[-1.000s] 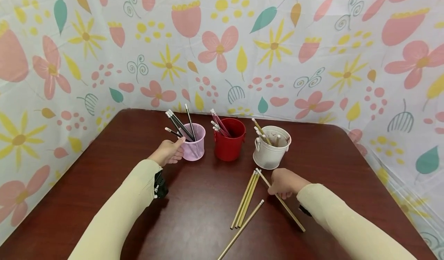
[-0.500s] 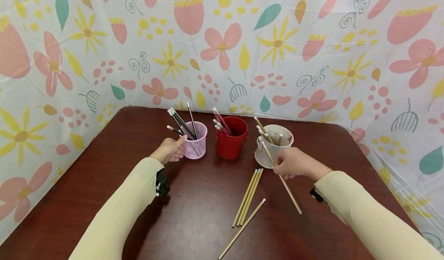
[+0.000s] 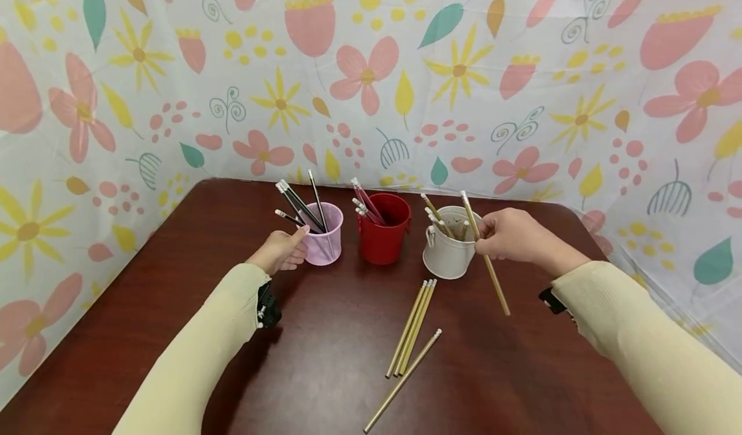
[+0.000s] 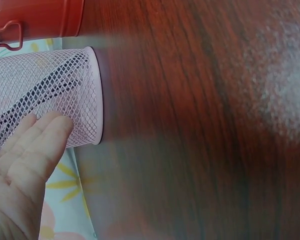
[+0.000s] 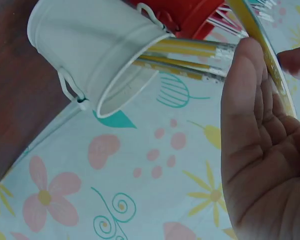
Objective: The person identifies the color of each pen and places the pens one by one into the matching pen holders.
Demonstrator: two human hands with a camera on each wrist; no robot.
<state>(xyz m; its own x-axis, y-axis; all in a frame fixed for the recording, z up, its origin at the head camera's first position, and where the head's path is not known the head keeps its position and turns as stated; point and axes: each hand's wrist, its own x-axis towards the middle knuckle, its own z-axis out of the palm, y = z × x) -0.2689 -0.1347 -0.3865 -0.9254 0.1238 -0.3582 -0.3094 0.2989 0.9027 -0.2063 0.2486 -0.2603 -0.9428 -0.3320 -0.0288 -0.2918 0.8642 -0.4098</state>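
Note:
My right hand (image 3: 516, 238) pinches a gold pencil (image 3: 496, 281) beside the rim of a white bucket (image 3: 447, 261). The pencil tilts, its white eraser end up. Several gold pencils (image 5: 190, 46) stick out of that bucket in the right wrist view. At the left, my left hand (image 3: 279, 252) lies against a lilac mesh cup (image 3: 324, 249) that has several black pencils (image 3: 303, 207) in it. Its thumb is at the rim; in the left wrist view the fingers (image 4: 42, 145) look straight along the mesh. Three gold pencils (image 3: 410, 332) lie together on the table, and another gold pencil (image 3: 402, 381) lies in front.
Between the cup and the white bucket stands a red bucket (image 3: 382, 245) with several dark pink pencils (image 3: 366, 202). All three containers are on a dark brown wooden table (image 3: 324, 357). A flower-printed cloth (image 3: 371, 132) hangs behind the table.
My right hand has lifted the gold pencil from the table and carried it up, beside the white bucket's right rim. My left hand stays at the mesh cup.

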